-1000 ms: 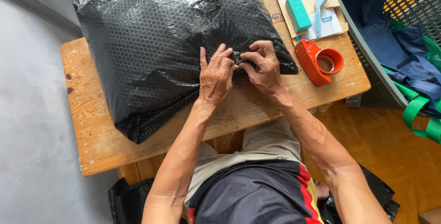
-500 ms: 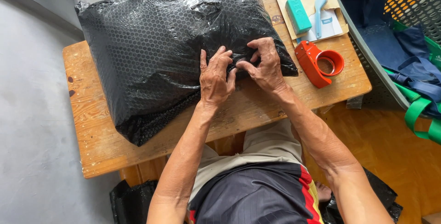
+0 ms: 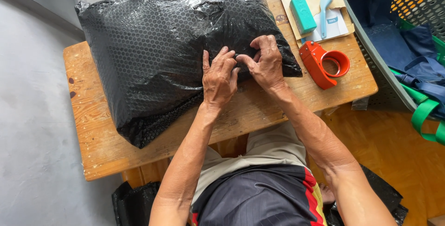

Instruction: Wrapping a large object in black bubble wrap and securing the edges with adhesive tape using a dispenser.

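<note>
Red tape dispenser (image 3: 323, 64) on the wooden table (image 3: 97, 138) — teal block (image 3: 302, 14), grey basket (image 3: 371, 45) beyond.

Parcel (image 3: 157, 54) on bench (image 3: 97, 133); tape dispenser (image 3: 322, 64) right of it; basket (image 3: 371, 50) further right.

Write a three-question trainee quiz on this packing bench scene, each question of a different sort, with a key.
1. True or false: both hands pinch the near edge of the big black bubble-wrap parcel.
2. Which thing lies closest to the right hand? A) teal rectangular block B) red-orange plastic tape dispenser C) grey plastic basket
3. Fill in: the parcel rests on a ____ table.

Key: 1 true, the left hand is there too; 2 B; 3 wooden.
</note>
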